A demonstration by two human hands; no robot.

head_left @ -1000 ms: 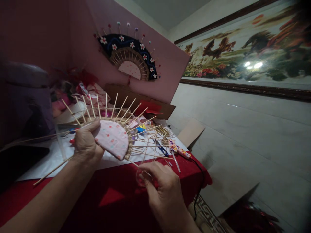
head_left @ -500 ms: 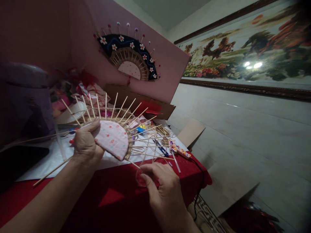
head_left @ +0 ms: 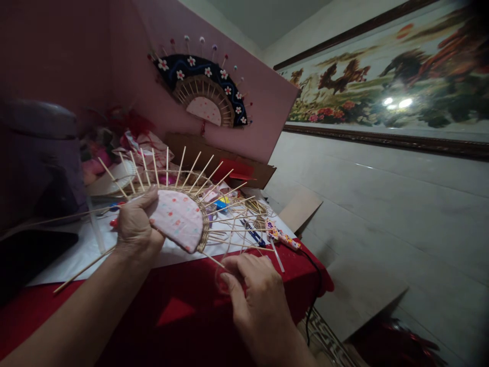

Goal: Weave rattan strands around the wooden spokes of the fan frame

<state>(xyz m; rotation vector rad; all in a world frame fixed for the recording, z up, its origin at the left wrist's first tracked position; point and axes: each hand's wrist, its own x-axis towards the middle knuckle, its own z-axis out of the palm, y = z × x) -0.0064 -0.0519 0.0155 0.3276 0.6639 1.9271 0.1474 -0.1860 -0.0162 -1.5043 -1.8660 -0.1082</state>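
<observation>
My left hand (head_left: 139, 221) grips the half-round fan frame (head_left: 179, 216) at its left side, thumb on the pink flowered fabric centre. Bare wooden sticks (head_left: 198, 176) fan out from a woven twine band (head_left: 205, 227) around the fabric's curved edge. At the lower right, my right hand (head_left: 255, 290) is closed in a pinch at the end of the lowest stick (head_left: 212, 259). A thin loop of twine (head_left: 218, 283) hangs beside those fingertips; the fingers partly hide where twine and stick meet.
Blue snips (head_left: 252, 233) and a flower-patterned glue gun (head_left: 282, 235) with a black cord lie right of the fan among loose twine. A finished dark fan (head_left: 208, 71) hangs on the pink board. A purple container (head_left: 42, 158) stands left. Red cloth (head_left: 301, 275) covers the table edge.
My right hand has shifted very slightly at the lowest stick's end, still pinched. The left hand and the fan frame are almost unmoved.
</observation>
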